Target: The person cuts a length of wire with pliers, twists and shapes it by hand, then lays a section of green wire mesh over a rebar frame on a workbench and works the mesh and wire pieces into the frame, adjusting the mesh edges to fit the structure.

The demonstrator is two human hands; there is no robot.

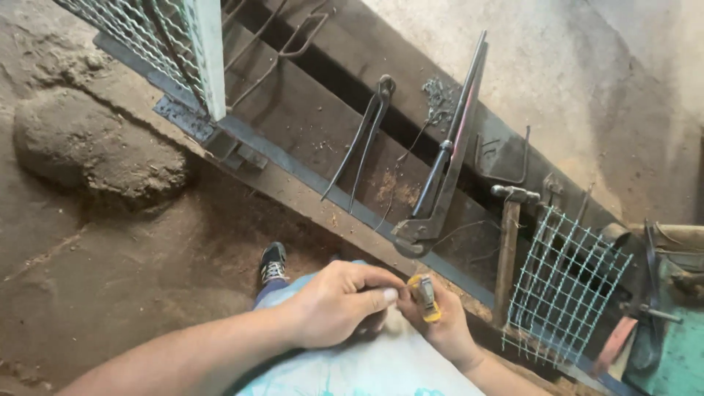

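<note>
my right hand is closed round a small yellow tool, and my left hand is pinched shut right against its tip. i'd say keep both close over my lap and grip steady; hammer and mesh sit just beyond.

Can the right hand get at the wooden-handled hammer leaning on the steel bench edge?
Probably yes, once freed: the right hand holds a small yellow tool. The hammer stands just beyond it, nothing between them; the wire mesh panel sits on its far side.
</note>
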